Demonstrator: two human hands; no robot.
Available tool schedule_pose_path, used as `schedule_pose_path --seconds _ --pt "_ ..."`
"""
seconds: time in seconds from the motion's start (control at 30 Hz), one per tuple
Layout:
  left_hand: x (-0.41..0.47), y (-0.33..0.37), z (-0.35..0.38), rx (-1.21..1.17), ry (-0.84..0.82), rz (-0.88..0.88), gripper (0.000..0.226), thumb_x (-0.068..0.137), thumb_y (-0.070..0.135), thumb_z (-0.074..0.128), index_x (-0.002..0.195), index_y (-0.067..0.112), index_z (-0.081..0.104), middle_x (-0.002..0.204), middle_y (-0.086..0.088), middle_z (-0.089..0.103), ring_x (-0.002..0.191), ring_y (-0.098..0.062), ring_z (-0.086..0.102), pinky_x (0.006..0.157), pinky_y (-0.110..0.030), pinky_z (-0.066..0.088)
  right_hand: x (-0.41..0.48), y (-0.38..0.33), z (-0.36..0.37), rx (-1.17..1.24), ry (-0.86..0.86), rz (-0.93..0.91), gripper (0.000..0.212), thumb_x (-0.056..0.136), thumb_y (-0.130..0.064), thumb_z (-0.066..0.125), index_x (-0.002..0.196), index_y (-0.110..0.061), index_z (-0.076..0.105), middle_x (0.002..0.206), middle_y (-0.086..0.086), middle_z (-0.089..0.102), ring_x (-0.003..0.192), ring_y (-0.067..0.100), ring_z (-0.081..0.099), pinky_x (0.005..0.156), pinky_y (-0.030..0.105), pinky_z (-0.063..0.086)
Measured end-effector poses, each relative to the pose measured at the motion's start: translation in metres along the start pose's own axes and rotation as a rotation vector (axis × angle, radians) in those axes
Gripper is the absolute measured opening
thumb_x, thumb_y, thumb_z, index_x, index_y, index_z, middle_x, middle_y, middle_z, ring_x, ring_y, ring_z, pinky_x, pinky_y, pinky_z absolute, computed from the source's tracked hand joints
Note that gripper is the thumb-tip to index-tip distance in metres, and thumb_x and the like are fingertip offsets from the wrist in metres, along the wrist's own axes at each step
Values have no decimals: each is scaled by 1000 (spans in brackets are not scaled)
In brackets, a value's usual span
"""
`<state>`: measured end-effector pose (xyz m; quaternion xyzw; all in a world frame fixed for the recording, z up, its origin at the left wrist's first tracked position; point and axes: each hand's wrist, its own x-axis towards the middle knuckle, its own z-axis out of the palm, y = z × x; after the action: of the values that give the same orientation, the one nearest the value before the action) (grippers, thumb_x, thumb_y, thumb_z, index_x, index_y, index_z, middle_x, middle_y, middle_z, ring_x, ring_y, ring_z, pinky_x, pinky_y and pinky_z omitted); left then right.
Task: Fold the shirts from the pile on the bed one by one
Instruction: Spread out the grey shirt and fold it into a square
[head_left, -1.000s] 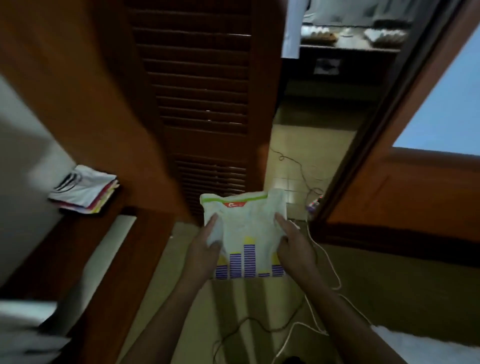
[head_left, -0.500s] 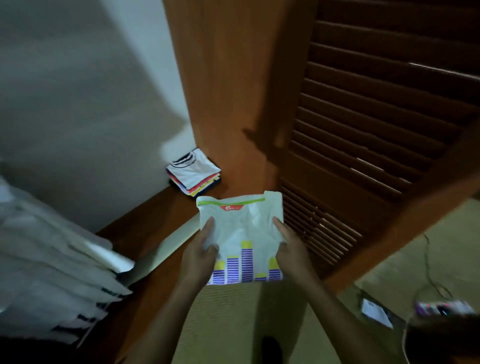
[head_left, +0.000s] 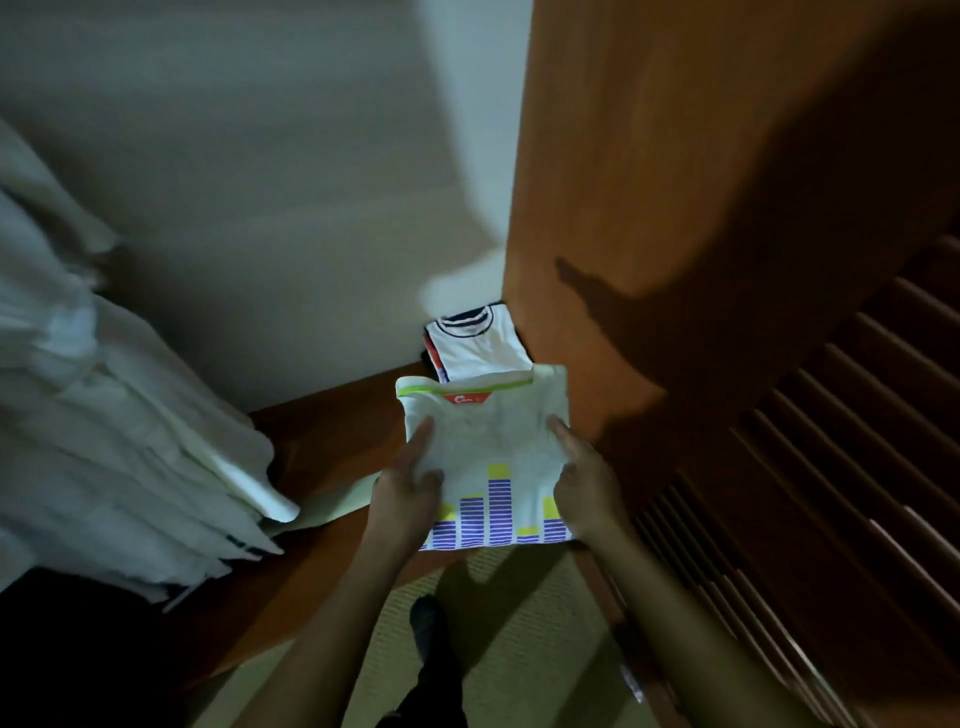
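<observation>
As we hold one shirt (head_left: 493, 441) already folded into a flat rectangle, our left hand (head_left: 408, 486) takes its left edge and our right hand (head_left: 584, 483) its right edge, each grip clamped on the cloth with digits laid over the top face. It is white, with a green collar band and blue and yellow bars, and its far edge overlaps, from our view, a stack of folded shirts (head_left: 475, 345) on a low wooden ledge (head_left: 322, 431), tucked between a pale wall (head_left: 260, 208) and a wooden cabinet (head_left: 649, 182). We judge this fold finished, with only setting it on the stack left; the bed and its pile are out of view, so we cannot tell how many remain. At our left hangs white cloth (head_left: 104, 415).
</observation>
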<state>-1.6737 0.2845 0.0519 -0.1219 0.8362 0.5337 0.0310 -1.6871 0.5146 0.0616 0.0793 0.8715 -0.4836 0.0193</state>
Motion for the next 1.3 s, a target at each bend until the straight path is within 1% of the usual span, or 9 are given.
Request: schedule_pose_path --seconds 0.17,0.3,0.5,0.63,0.7,0.83,1.0,1.17,1.3 --pt "75 -14 10 10 -12 -33 68 94 4 61 153 36 48 115 -4 68 83 -18 65 59 -8 44 84 13 34 31 -2 33 71 88 22 41 145 -17 56 146 11 56 127 19 55 94 7 37" --pt "134 -21 19 57 -48 -69 71 93 6 62 155 37 45 126 -4 68 95 -21 66 65 -18 39 139 15 57 17 13 -19 63 82 14 41 142 2 56 137 15 59 119 25 54 98 5 36" --pt "221 -22 45 35 -64 -193 71 92 -2 54 152 36 48 111 -2 67 66 -3 56 55 -4 38 244 31 85 -32 -17 55 74 77 31 36 139 -1 59 142 18 58 134 26 51 105 0 29" --pt "293 -40 75 -24 -71 -300 72 88 8 57 148 47 50 114 -10 73 85 -27 71 67 -26 51 320 52 101 -119 -52 46 74 78 27 43 139 -11 62 142 7 60 135 24 54 109 15 37" --pt "334 -57 95 -14 -67 -328 72 85 13 57 147 50 51 111 -17 73 92 -37 70 66 -28 46 362 69 110 -179 -75 26 73 80 25 48 141 -13 62 142 5 61 133 20 55 107 10 34" --pt "420 -81 133 5 -23 -316 74 87 5 60 149 46 50 93 -9 69 70 -21 60 58 -20 42 456 106 136 -230 -85 -27 73 76 25 46 140 -7 62 141 12 62 133 27 57 106 5 28" --pt "514 -119 180 61 34 -263 73 90 6 62 152 43 47 96 -7 72 80 -23 65 67 -26 44 555 157 181 -184 30 -75 63 75 27 47 133 5 64 139 24 59 135 31 51 105 -4 19" --pt "564 -162 214 107 47 -261 74 92 3 58 156 39 43 109 -20 71 88 -30 64 64 -14 41 617 206 217 -185 -126 35 65 86 13 42 147 -8 54 153 13 50 145 28 42 118 25 29" --pt "550 -186 227 44 164 -227 74 89 4 63 153 35 47 136 0 60 107 -15 64 86 -29 56 614 237 230 -373 -143 -31 64 88 -12 36 151 -11 49 157 21 39 148 39 33 123 50 29"
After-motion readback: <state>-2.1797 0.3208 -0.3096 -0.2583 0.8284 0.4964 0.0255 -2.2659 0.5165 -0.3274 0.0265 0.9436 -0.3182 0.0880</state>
